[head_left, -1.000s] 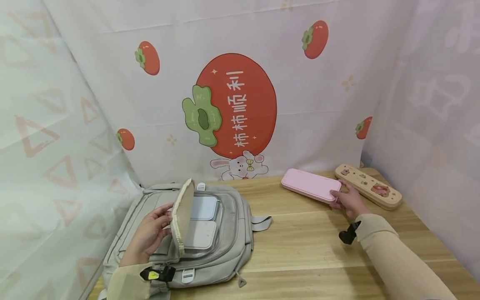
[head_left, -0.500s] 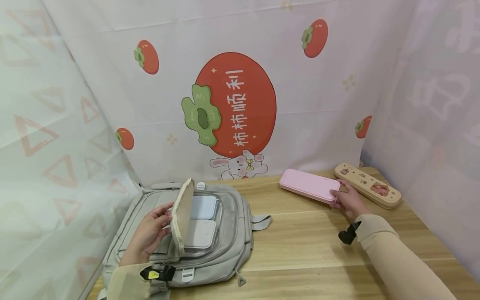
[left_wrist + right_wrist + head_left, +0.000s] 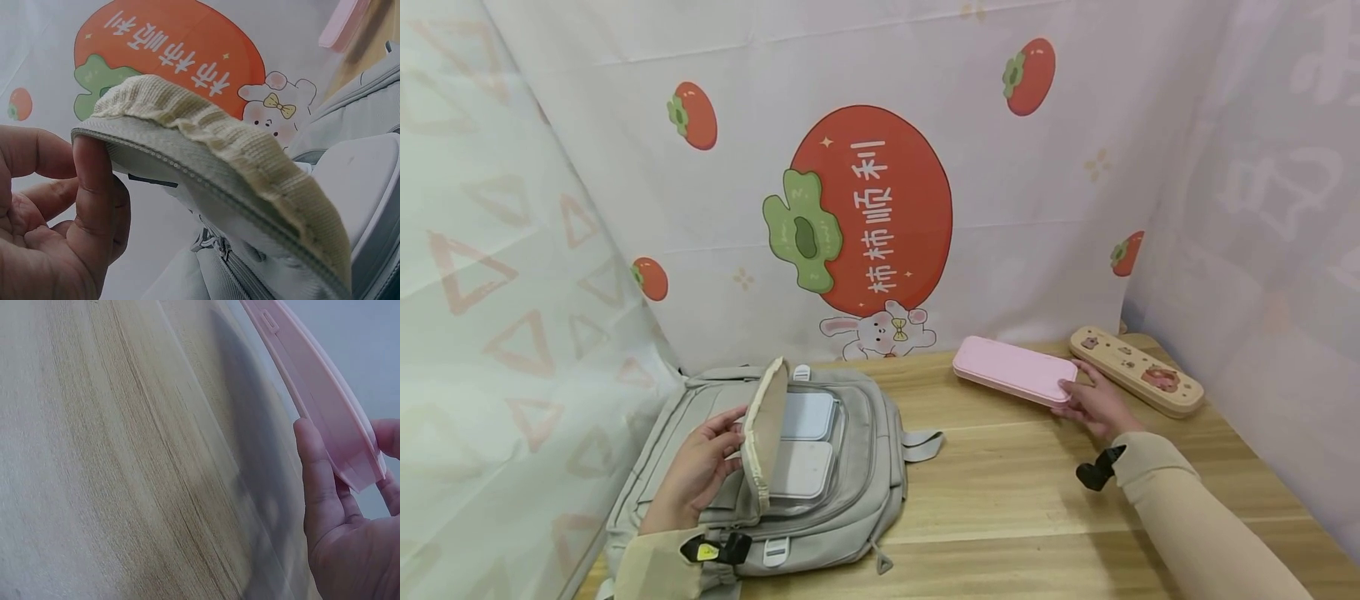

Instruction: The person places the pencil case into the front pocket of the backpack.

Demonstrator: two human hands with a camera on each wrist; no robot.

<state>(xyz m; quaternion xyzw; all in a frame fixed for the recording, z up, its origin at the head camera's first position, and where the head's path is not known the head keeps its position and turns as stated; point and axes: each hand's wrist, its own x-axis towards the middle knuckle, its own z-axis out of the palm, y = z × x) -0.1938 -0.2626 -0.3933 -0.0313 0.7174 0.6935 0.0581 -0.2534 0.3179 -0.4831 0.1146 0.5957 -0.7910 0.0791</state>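
Note:
My left hand [image 3: 696, 467] pinches the edge of the front pocket flap [image 3: 766, 433] of a grey backpack [image 3: 883, 450] and holds it up. Inside that pocket lie a pale blue case [image 3: 808, 417] and a white case [image 3: 802, 469], side by side. In the left wrist view, the fingers [image 3: 94, 181] are at the zipper edge, below its frilled cream lining [image 3: 250, 159]. My right hand [image 3: 1097, 404] grips a pink pencil case [image 3: 1015, 369] by its right end. The right wrist view shows the case's side, tilted, with a shadow on the table beside it.
A beige pencil case [image 3: 1135, 371] with bear pictures lies at the back right, just beyond my right hand. The wooden table [image 3: 985, 500] runs up to a printed cloth backdrop [image 3: 1000, 208], with cloth sides at left and right. A backpack strap [image 3: 922, 446] sticks out rightward.
The pink pencil case has shifted slightly left in my right hand's grip. My left hand and the raised flap stay where they were.

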